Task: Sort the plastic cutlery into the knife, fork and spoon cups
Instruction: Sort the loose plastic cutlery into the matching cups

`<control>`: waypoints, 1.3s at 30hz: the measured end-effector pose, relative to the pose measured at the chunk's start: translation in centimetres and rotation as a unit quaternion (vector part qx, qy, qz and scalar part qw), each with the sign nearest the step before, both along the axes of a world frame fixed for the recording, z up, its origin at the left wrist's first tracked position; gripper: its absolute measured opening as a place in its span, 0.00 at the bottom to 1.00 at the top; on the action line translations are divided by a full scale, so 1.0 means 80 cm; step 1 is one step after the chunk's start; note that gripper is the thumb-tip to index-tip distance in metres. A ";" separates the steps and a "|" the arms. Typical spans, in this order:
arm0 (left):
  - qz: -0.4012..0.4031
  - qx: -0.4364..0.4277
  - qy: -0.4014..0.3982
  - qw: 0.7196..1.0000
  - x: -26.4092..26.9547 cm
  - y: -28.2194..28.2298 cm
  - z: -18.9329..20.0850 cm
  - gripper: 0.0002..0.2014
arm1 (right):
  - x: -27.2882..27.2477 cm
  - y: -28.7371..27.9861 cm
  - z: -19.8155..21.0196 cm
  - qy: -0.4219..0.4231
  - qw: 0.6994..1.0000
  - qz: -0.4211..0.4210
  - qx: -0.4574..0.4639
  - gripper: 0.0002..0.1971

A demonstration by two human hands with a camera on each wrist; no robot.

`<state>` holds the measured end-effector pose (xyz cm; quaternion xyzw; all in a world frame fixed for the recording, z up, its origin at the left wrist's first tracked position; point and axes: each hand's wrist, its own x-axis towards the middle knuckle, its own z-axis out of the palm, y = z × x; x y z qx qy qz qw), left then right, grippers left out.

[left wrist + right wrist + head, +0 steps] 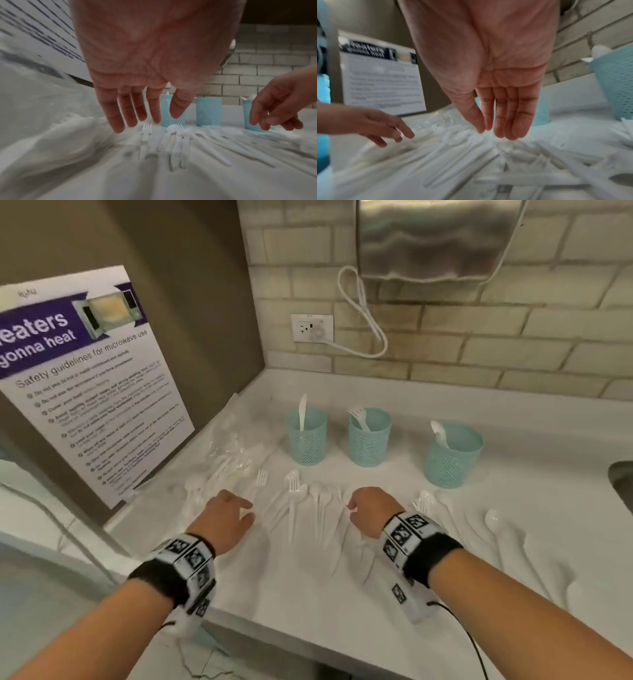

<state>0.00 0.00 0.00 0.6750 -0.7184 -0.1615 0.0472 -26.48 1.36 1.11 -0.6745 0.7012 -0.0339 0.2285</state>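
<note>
A: Progress?

B: Barely started, by my read. I see one knife standing in the left cup [306, 436], a fork or two in the middle cup [369, 437], one spoon in the right cup [452, 455]. That looks like the labelling piece per cup.

A: What's left?

B: Nearly everything. The loose cutlery [308, 508] lies fanned across the table [342, 594], just in front of the cups; more spoons [493, 522] off to the right. A clear bag [236, 440] by the wall also holds pieces.

A: Grips?

B: My left hand [222, 520] hovers over the pile, fingers spread and straight, holding nothing. My right hand [371, 508] hangs with fingers together, relaxed, also holding nothing in the wrist view. Neither touches a piece as far as I can tell.

A: Cup fill?

B: Almost empty, all three upright.
</note>
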 end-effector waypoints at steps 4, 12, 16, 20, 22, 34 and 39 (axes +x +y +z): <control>0.010 0.069 -0.081 0.994 -0.016 -0.037 -0.009 0.20 | 0.011 -0.013 -0.011 0.040 0.999 -0.006 0.027 0.13; 0.013 0.051 -0.158 0.986 -0.023 -0.079 -0.028 0.14 | 0.021 -0.032 -0.009 0.021 0.999 -0.039 -0.001 0.14; 0.003 0.068 -0.130 0.989 -0.015 -0.089 -0.033 0.17 | 0.046 -0.035 -0.015 -0.021 0.999 -0.034 0.008 0.16; -0.027 0.105 -0.087 0.990 -0.013 -0.090 -0.034 0.22 | 0.073 -0.041 -0.021 -0.025 0.999 -0.012 0.032 0.07; -0.038 0.109 -0.074 0.991 -0.016 -0.088 -0.033 0.19 | 0.086 -0.045 -0.024 -0.038 0.999 -0.006 0.037 0.14; -0.026 0.138 -0.127 0.982 -0.064 -0.066 -0.012 0.50 | 0.085 -0.095 -0.018 -0.048 0.998 0.043 0.018 0.37; -0.069 0.119 -0.120 0.983 -0.071 -0.078 -0.017 0.42 | 0.098 -0.111 -0.030 0.011 0.996 0.060 0.061 0.48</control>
